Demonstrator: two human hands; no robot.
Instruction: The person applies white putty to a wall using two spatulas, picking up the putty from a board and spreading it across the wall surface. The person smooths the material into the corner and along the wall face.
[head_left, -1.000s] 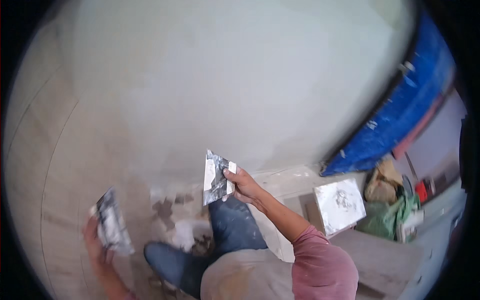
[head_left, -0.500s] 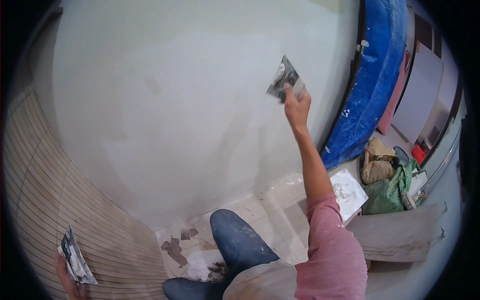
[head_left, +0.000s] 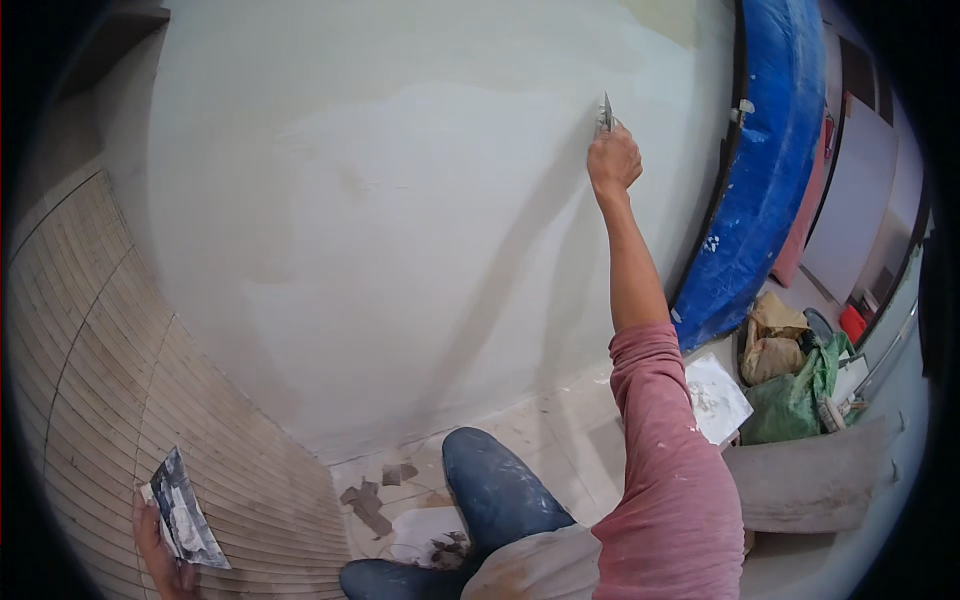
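My right hand (head_left: pixel 615 160), arm stretched forward, is closed around a putty knife (head_left: pixel 605 112). Its blade is turned nearly edge-on to me, at the upper right part of the pale wall (head_left: pixel 400 220); I cannot tell whether it touches. Down at the lower left, my left hand (head_left: pixel 160 550) grips a second, wide putty knife (head_left: pixel 186 510), its dark blade smeared with white putty. That hand is beside the ribbed, wood-toned wall panelling (head_left: pixel 110 330). Patches of whiter coating cover much of the pale wall, and my right arm's shadow falls across it.
A blue plastic-covered upright (head_left: pixel 770 170) borders the wall on the right. A white-smeared board (head_left: pixel 715 400), a green sack (head_left: pixel 795 405) and a grey bench-like slab (head_left: pixel 810 485) lie at the right. Brown scraps (head_left: pixel 368 505) litter the floor near my legs (head_left: pixel 505 490).
My right hand has moved up the wall and turned its putty knife from broadside to nearly edge-on. The view has shifted slightly; the left hand still holds its knife.
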